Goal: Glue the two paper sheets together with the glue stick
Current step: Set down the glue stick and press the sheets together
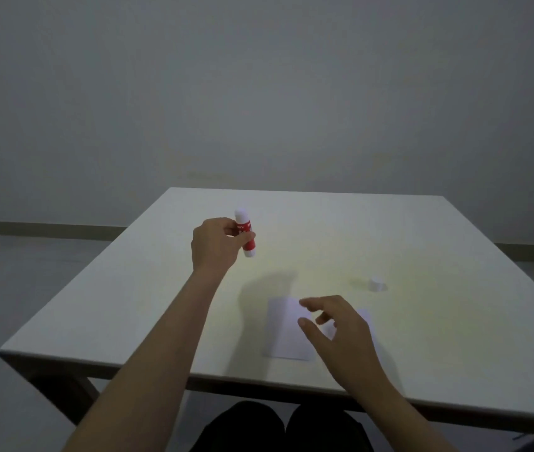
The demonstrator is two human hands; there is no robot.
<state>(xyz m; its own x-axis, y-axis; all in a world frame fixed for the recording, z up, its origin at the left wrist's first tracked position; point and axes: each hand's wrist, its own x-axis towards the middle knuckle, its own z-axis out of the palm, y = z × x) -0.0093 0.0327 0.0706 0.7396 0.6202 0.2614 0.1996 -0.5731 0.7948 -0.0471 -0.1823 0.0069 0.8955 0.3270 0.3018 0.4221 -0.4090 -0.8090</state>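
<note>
My left hand (215, 244) is raised above the table's far left part and grips a red and white glue stick (246, 234), held nearly upright with its cap off. Near the table's front edge lies a white paper sheet (283, 327). A second white sheet (365, 316) lies to its right, mostly hidden under my right hand (334, 327). That hand hovers over both sheets with its fingers spread and nothing in it. The glue stick's white cap (375, 284) stands on the table behind the sheets, to the right.
The white table (422, 243) has its front edge close to my knees. A bare grey wall rises behind it, and grey floor shows at the left.
</note>
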